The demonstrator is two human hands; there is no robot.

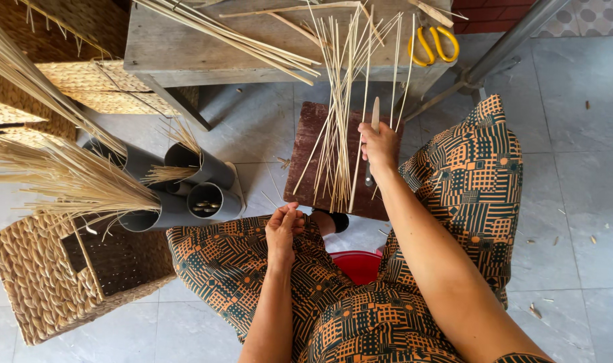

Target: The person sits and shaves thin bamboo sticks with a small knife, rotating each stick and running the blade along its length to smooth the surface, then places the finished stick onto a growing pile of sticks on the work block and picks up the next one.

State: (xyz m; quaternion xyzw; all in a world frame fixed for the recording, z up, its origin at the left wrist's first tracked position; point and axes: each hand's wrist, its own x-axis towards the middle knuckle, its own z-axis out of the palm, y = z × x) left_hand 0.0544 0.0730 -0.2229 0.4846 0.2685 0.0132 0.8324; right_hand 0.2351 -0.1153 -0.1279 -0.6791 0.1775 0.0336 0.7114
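Note:
My right hand point(379, 146) grips a knife point(374, 115) whose pale blade points up and away, over a dark wooden block point(306, 144) on the floor. A fan of thin bamboo sticks point(337, 114) leans from the block up against a low wooden table point(179, 47). My left hand point(283, 230) rests on my left knee with its fingers curled; whether it pinches a thin stick I cannot tell. Patterned orange and dark green trousers cover both my legs.
Yellow-handled scissors point(433, 44) lie on the table's right end. Grey plastic tubes point(185, 191) holding straw bundles lie at left, beside a woven basket point(41, 282). More woven baskets point(95, 84) stand at the far left. A red stool point(357, 264) shows between my knees. A metal leg point(501, 47) slants at right.

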